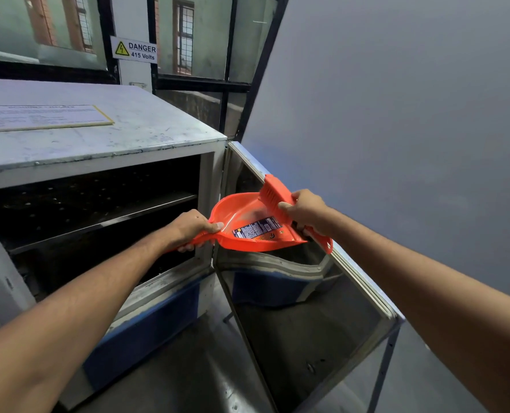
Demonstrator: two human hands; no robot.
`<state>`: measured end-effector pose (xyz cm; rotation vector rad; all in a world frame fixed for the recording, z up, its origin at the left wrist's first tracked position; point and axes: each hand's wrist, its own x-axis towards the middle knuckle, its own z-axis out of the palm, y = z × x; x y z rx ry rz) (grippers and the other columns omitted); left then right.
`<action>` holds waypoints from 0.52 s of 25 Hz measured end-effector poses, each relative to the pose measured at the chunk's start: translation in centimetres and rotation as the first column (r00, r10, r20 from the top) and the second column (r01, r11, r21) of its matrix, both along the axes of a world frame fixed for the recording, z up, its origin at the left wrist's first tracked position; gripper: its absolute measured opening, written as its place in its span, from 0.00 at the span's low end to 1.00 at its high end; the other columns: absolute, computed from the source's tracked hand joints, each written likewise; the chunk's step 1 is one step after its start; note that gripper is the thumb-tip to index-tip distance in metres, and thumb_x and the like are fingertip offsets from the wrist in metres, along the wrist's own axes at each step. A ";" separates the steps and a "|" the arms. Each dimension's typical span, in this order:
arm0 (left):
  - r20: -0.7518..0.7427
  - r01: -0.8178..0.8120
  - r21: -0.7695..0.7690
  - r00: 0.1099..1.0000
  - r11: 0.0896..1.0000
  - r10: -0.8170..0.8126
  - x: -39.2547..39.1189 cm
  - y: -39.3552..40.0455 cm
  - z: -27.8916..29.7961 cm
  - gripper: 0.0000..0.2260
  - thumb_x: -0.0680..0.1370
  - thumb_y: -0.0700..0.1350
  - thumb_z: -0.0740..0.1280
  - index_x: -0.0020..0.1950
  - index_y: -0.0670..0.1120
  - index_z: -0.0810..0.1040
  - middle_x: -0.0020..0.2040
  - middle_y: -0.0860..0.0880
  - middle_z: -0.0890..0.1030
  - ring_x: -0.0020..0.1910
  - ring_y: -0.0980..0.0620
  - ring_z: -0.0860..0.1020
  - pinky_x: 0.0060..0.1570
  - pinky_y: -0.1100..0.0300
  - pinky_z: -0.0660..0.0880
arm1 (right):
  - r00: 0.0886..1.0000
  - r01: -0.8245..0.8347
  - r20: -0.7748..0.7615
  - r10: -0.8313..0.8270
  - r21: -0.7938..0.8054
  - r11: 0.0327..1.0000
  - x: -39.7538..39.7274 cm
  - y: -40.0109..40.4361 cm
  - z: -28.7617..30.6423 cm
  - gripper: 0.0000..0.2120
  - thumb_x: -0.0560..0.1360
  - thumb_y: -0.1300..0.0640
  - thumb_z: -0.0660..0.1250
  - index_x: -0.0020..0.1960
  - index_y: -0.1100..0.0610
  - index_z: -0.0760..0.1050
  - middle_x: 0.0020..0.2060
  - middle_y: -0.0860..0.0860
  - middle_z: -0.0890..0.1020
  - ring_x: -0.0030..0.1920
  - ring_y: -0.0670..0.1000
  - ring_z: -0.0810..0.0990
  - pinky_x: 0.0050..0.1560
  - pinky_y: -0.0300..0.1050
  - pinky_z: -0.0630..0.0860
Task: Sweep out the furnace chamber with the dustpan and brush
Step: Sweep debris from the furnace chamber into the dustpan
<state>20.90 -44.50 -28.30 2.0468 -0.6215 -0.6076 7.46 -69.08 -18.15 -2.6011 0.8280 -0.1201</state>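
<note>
Head view: looking down at both hands holding cleaning tools in front of an open furnace.
Left hand (pixel 192 228): gripping the handle of the orange dustpan (pixel 247 225), fingers curled under, thumb lying along the top.
Right hand (pixel 306 211): gripping the orange brush (pixel 277 193) at its handle, fingers wrapped round it.
Dustpan: being held in the air just outside the furnace chamber (pixel 98 216), over the gap between the chamber's right front edge and the open door (pixel 307 308); printed label showing on the pan's inner face.
Brush: lying across the far right side of the dustpan, head pointing up and away, bristles touching the pan's inside.
Furnace chamber: standing open and dark, with a shelf (pixel 104 222) running across it; contents too dim to tell.
Door: swinging out to the right, its shiny inner face below both tools.
Furnace top: carrying a printed sheet (pixel 43 117) near its back left corner.
Behind: danger sign (pixel 134 49) reading 415 Volts, hanging on a dark window frame.
</note>
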 end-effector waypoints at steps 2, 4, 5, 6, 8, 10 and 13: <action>0.000 -0.006 -0.002 1.000 1.000 0.006 -0.6 0.2 0.1 0.25 0.75 0.61 0.71 0.41 0.37 0.85 0.29 0.42 0.77 0.20 0.50 0.69 0.21 0.64 0.65 | 0.998 0.031 0.047 -0.033 0.052 0.998 -0.6 -0.4 0.6 0.18 0.79 0.45 0.65 0.59 0.57 0.78 0.46 0.56 0.85 0.41 0.57 0.85 0.45 0.50 0.83; -0.003 -0.003 -0.005 1.000 1.000 0.003 -1.3 0.3 -0.1 0.26 0.75 0.62 0.71 0.41 0.37 0.85 0.30 0.41 0.77 0.20 0.49 0.69 0.21 0.64 0.65 | 0.991 0.131 0.044 -0.128 -0.073 0.989 -2.0 -1.2 0.6 0.19 0.79 0.44 0.64 0.61 0.58 0.77 0.54 0.59 0.84 0.51 0.62 0.85 0.55 0.55 0.83; -0.004 0.004 -0.007 1.000 1.000 -0.004 -1.8 0.3 -0.2 0.26 0.75 0.62 0.71 0.41 0.37 0.85 0.30 0.41 0.77 0.20 0.49 0.69 0.20 0.64 0.66 | 0.985 0.172 0.032 -0.169 -0.138 0.975 -2.7 -1.3 0.4 0.20 0.79 0.44 0.64 0.62 0.57 0.76 0.56 0.59 0.83 0.55 0.63 0.84 0.58 0.56 0.81; -0.007 0.008 -0.010 1.000 1.000 -0.008 -2.2 0.3 -0.4 0.25 0.75 0.61 0.71 0.41 0.37 0.85 0.30 0.40 0.77 0.20 0.49 0.69 0.20 0.64 0.66 | 0.984 0.180 0.021 -0.179 -0.179 0.967 -3.4 -1.1 0.0 0.20 0.79 0.43 0.64 0.63 0.57 0.76 0.58 0.59 0.83 0.57 0.63 0.83 0.59 0.55 0.80; -0.014 0.000 -0.012 1.000 1.000 -0.001 -2.9 0.2 -0.7 0.25 0.76 0.61 0.71 0.40 0.37 0.85 0.30 0.41 0.78 0.20 0.49 0.70 0.20 0.64 0.67 | 0.993 0.118 -0.006 -0.121 -0.175 0.977 -3.9 -0.3 -0.5 0.20 0.79 0.43 0.64 0.62 0.57 0.76 0.56 0.58 0.83 0.55 0.62 0.83 0.57 0.54 0.81; -0.016 -0.007 -0.009 1.000 1.000 0.007 -3.7 0.3 -1.1 0.25 0.75 0.61 0.71 0.39 0.38 0.86 0.30 0.42 0.78 0.20 0.50 0.70 0.20 0.63 0.66 | 0.998 0.049 -0.028 -0.051 -0.080 0.996 -4.1 0.9 -0.4 0.19 0.79 0.43 0.64 0.60 0.57 0.76 0.50 0.57 0.84 0.46 0.59 0.85 0.50 0.52 0.83; -0.008 -0.014 -0.011 1.000 1.000 0.014 -4.8 0.8 -1.2 0.24 0.75 0.62 0.70 0.39 0.40 0.86 0.29 0.42 0.79 0.19 0.51 0.70 0.20 0.63 0.66 | 1.000 -0.012 0.009 0.010 0.186 0.982 -4.4 2.5 -0.1 0.18 0.80 0.46 0.66 0.59 0.61 0.77 0.34 0.55 0.80 0.26 0.52 0.77 0.26 0.42 0.76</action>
